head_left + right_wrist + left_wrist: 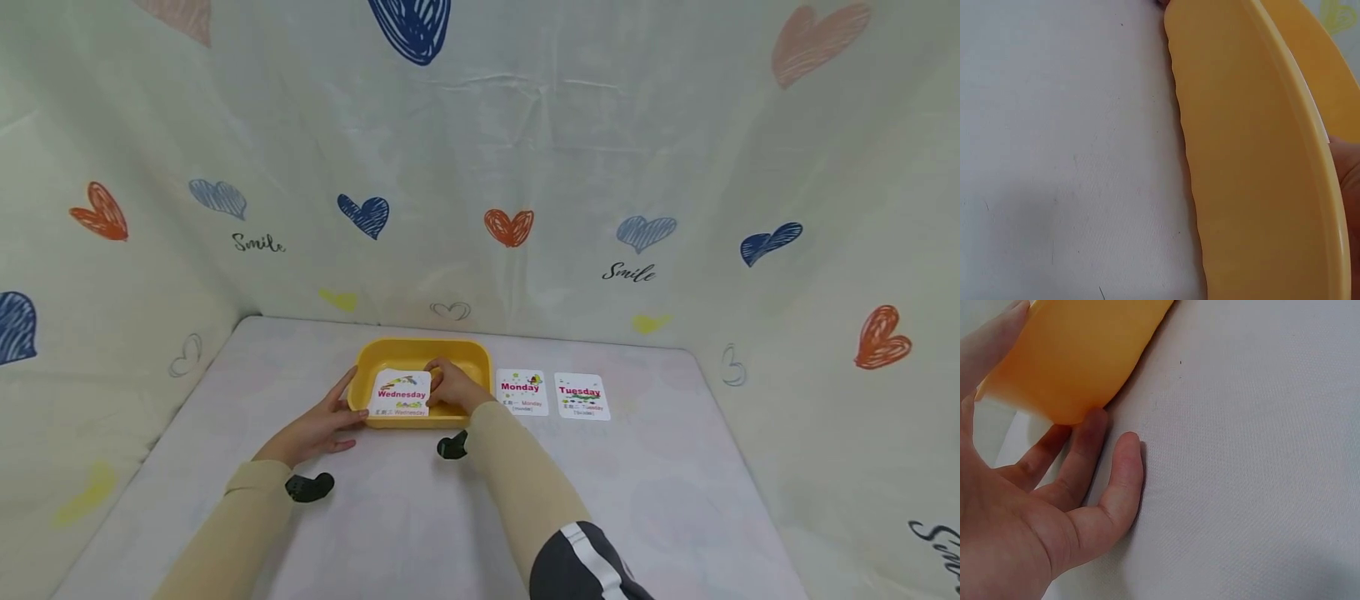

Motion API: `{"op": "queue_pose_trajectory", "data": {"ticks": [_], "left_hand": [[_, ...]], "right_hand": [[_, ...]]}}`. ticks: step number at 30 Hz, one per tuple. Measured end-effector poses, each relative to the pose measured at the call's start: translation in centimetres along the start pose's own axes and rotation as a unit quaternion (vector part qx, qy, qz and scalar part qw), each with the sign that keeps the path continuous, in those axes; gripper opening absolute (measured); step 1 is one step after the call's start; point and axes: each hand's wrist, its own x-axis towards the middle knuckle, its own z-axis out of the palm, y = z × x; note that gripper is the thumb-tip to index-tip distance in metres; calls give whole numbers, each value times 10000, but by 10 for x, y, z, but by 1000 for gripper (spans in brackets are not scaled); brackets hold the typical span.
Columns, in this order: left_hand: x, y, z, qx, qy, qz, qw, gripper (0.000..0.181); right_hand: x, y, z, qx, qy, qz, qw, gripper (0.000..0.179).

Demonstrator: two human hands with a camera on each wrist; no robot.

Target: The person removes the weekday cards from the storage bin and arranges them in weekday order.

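A yellow tray (480,358) lies on the table, and my left hand (318,427) grips its front left corner. In the left wrist view, fingers (1088,437) touch the tray's outer wall (1091,356) from below. My right hand (456,390) reaches into the tray and pinches the right edge of a white card (401,393) printed "Wednesday". The card overlaps the front rim in the head view. From the right wrist, the tray's front wall (1241,156) hides most of that hand (1349,181).
Right of the tray, a "Monday" card (522,392) and a "Tuesday" card (582,396) lie side by side, face up. A pale cloth with printed hearts rises behind the table (660,467) and at both sides.
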Motion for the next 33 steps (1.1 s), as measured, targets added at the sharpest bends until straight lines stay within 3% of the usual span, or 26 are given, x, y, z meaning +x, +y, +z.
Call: {"op": "queue_pose_trajectory", "data": {"ticks": [18, 27, 33], "left_hand": [[2, -4, -1, -21, 35, 3, 10000, 93], [5, -5, -2, -22, 38, 1, 10000, 95], [4, -4, -2, 76, 55, -11, 10000, 94]], "right_hand": [[-10, -3, -4, -131, -144, -72, 9998, 56], [-15, -4, -14, 914, -511, 86, 9945, 55], [-17, -6, -25, 1007, -737, -90, 9921, 58]]}}
